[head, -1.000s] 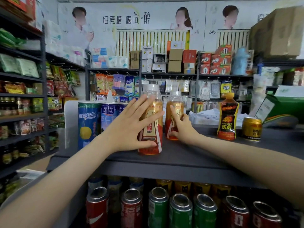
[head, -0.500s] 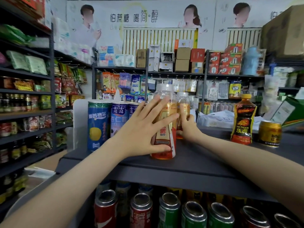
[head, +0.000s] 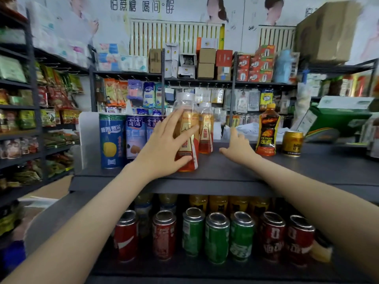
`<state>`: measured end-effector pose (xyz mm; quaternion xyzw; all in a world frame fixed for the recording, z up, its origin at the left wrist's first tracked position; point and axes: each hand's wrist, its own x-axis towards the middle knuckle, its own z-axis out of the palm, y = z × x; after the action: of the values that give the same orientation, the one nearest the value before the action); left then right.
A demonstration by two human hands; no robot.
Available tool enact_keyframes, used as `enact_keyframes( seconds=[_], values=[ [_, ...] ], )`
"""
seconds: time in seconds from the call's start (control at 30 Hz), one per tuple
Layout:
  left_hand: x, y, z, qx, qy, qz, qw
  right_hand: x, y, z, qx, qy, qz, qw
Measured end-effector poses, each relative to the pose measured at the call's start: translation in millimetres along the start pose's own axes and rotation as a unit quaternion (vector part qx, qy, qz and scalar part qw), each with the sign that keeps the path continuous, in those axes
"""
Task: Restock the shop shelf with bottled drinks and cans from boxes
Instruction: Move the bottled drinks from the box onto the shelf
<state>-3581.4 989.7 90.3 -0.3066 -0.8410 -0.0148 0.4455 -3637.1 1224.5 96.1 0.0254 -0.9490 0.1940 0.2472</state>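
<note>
Your left hand [head: 164,144] lies flat against the near side of the front tea bottle [head: 187,149]. The fingers are straight and spread across its label, and the thumb runs low along its base, so the hand presses the bottle without closing round it. That bottle stands upright on the top shelf [head: 225,171], close to the front edge and roughly a third of the way in from the left end.

Just behind it and a little to the right stands the second tea bottle [head: 205,130], also upright and further from the front edge. The two look close, but whether they touch cannot be told.

Your right hand [head: 238,145] holds nothing. Its fingers are relaxed and low over the shelf surface, to the right of the second bottle and clear of it.

Further right are a dark energy-drink bottle [head: 267,132] and, beside it, a gold can [head: 292,143]. Left of your left hand, tall blue cans [head: 111,140] line the left end. On the lower shelf, red and green cans [head: 217,236] stand in a row along the front.
</note>
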Motion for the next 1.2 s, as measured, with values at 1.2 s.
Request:
enact_keyframes(
  seconds=[1.2],
  values=[
    [-719,44,-165,-0.026,-0.318,-0.724,0.612,-493,-340,397,0.156,-0.513,-0.306,0.787]
  ],
)
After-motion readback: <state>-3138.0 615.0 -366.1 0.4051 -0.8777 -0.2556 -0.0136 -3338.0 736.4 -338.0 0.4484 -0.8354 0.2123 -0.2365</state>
